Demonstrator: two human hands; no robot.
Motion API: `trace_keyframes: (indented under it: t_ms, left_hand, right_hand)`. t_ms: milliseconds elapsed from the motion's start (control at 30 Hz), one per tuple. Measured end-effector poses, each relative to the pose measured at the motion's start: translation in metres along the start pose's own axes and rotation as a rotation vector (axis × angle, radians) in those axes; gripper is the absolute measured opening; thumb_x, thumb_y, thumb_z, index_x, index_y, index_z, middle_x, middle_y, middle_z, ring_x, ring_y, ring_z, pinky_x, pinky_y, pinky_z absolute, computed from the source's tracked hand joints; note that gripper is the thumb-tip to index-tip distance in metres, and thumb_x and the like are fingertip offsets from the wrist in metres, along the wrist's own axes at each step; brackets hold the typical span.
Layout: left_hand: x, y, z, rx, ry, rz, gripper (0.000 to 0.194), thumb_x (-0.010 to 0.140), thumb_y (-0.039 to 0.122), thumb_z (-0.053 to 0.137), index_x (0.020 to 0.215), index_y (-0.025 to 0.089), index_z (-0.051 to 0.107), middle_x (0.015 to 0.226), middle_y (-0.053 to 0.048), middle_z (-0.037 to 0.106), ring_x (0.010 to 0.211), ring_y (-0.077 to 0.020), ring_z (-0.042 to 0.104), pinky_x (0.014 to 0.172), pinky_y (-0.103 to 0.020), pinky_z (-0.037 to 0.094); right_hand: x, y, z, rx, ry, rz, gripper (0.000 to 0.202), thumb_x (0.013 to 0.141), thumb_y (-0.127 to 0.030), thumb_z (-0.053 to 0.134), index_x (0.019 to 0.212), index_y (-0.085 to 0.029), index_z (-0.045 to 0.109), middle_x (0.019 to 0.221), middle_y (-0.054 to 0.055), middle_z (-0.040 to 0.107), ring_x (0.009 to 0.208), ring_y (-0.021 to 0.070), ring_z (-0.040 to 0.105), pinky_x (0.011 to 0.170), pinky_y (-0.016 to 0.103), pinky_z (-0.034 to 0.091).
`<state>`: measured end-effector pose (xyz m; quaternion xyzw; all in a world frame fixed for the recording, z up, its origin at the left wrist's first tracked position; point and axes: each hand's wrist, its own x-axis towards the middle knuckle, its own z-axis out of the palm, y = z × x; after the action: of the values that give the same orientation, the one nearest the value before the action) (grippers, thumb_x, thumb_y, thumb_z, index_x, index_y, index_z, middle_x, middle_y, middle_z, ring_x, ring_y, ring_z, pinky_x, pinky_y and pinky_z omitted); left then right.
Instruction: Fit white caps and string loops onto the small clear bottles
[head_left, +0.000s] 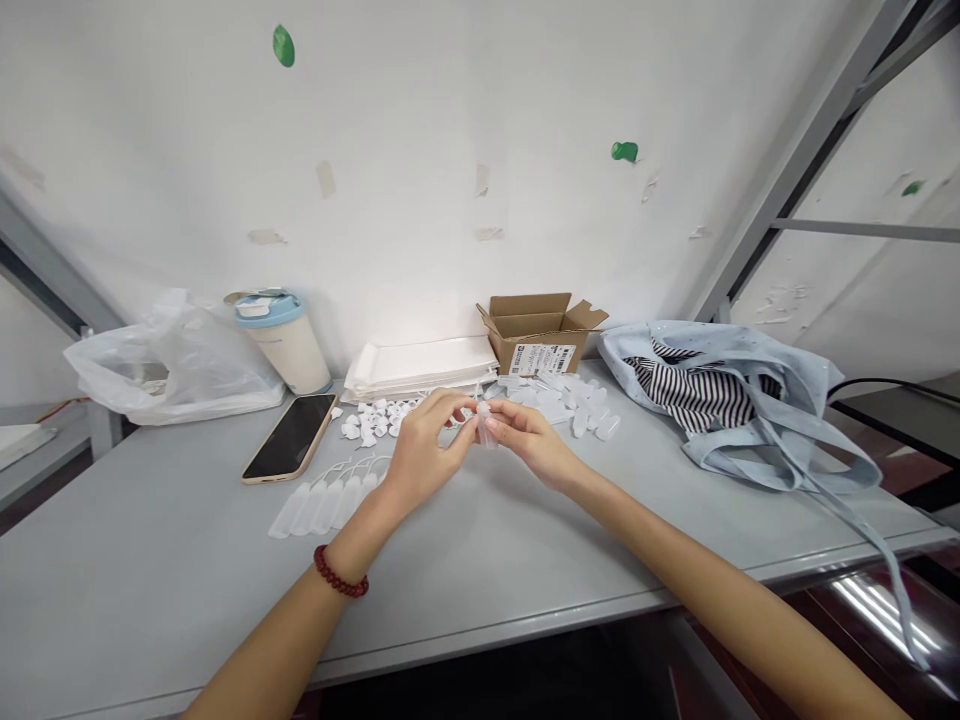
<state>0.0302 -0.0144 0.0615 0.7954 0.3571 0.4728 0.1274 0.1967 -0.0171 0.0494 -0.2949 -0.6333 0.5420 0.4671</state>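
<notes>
Above the grey table, my left hand point(431, 445) and my right hand point(529, 438) meet at a small translucent plastic bottle point(486, 428). Fingertips of my left hand pinch near its white top, and my right hand's fingers grip it from the other side. Small white caps point(375, 420) lie in a pile behind my left hand. More translucent bottles point(589, 402) are heaped beyond my right hand. Several bottles with thin white spouts point(324, 505) lie in a row left of my left wrist.
A phone point(291, 438), a cream cup with a blue lid point(289, 340) and a plastic bag point(180, 360) are at the left. Behind are white sheets point(420, 365) and an open cardboard box point(541, 335). A light blue cloth bag point(795, 365) lies right on the table point(555, 560).
</notes>
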Motion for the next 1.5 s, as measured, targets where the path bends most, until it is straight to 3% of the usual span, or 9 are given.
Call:
trace_keyframes:
  t_ms: [167, 367, 600, 800, 1000, 1233, 1500]
  left_hand:
    - [-0.002, -0.004, 0.002, 0.074, -0.062, 0.170, 0.026, 0.083, 0.025, 0.058, 0.108, 0.020, 0.061, 0.114, -0.011, 0.062, 0.109, -0.0250, 0.053, 0.094, -0.040, 0.043]
    - [-0.001, -0.010, 0.000, 0.119, -0.160, 0.225, 0.041, 0.078, 0.031, 0.067, 0.116, 0.020, 0.057, 0.119, -0.012, 0.060, 0.113, -0.0286, 0.050, 0.095, -0.045, 0.043]
    - [-0.003, -0.012, 0.000, 0.148, -0.142, 0.242, 0.040, 0.078, 0.025, 0.067, 0.116, 0.020, 0.056, 0.118, -0.011, 0.061, 0.112, -0.0270, 0.050, 0.094, -0.044, 0.043]
    - [-0.001, -0.008, -0.004, 0.188, -0.211, 0.195, 0.036, 0.075, 0.021, 0.068, 0.110, 0.021, 0.060, 0.116, -0.008, 0.063, 0.107, -0.0273, 0.051, 0.091, -0.043, 0.043]
    - [-0.012, -0.012, -0.027, 0.190, -0.328, 0.026, 0.039, 0.071, 0.031, 0.072, 0.108, 0.023, 0.062, 0.110, -0.007, 0.066, 0.104, -0.0283, 0.051, 0.087, -0.044, 0.044]
    - [-0.040, -0.020, -0.055, 0.225, -0.498, -0.155, 0.040, 0.071, 0.037, 0.071, 0.108, 0.024, 0.062, 0.110, -0.006, 0.065, 0.105, -0.0291, 0.049, 0.087, -0.043, 0.043]
    - [-0.053, -0.031, -0.058, 0.272, -0.525, -0.168, 0.037, 0.070, 0.039, 0.068, 0.103, 0.024, 0.062, 0.109, -0.006, 0.064, 0.107, -0.0292, 0.049, 0.091, -0.043, 0.040]
  right_hand:
    - [0.001, 0.001, -0.002, 0.184, -0.015, 0.101, 0.033, 0.079, -0.044, 0.066, 0.097, -0.018, 0.064, 0.092, 0.008, 0.070, 0.090, 0.0214, 0.066, 0.089, 0.040, 0.048]
    - [0.001, 0.003, -0.003, 0.270, -0.036, 0.126, 0.028, 0.082, -0.038, 0.063, 0.099, -0.016, 0.063, 0.095, 0.012, 0.070, 0.094, 0.0238, 0.067, 0.084, 0.038, 0.050]
    - [-0.001, 0.003, 0.001, 0.129, 0.026, 0.099, 0.031, 0.083, -0.037, 0.063, 0.106, -0.017, 0.060, 0.091, 0.008, 0.069, 0.093, 0.0212, 0.067, 0.082, 0.036, 0.051]
    - [-0.002, 0.009, 0.004, -0.168, 0.115, 0.013, 0.033, 0.084, -0.035, 0.059, 0.110, -0.017, 0.058, 0.086, 0.005, 0.067, 0.082, 0.0185, 0.066, 0.071, 0.032, 0.052]
    - [-0.003, 0.012, 0.004, -0.439, 0.084, -0.034, 0.023, 0.088, -0.033, 0.052, 0.103, -0.017, 0.060, 0.087, 0.006, 0.071, 0.084, 0.0201, 0.067, 0.075, 0.035, 0.051]
    - [-0.002, 0.009, 0.005, -0.490, 0.140, -0.052, 0.023, 0.089, -0.033, 0.050, 0.102, -0.015, 0.058, 0.078, 0.005, 0.070, 0.075, 0.0180, 0.069, 0.068, 0.031, 0.049]
    - [-0.001, 0.009, 0.002, -0.506, 0.170, -0.031, 0.024, 0.089, -0.037, 0.051, 0.096, -0.017, 0.060, 0.074, 0.003, 0.069, 0.070, 0.0165, 0.067, 0.059, 0.027, 0.045]
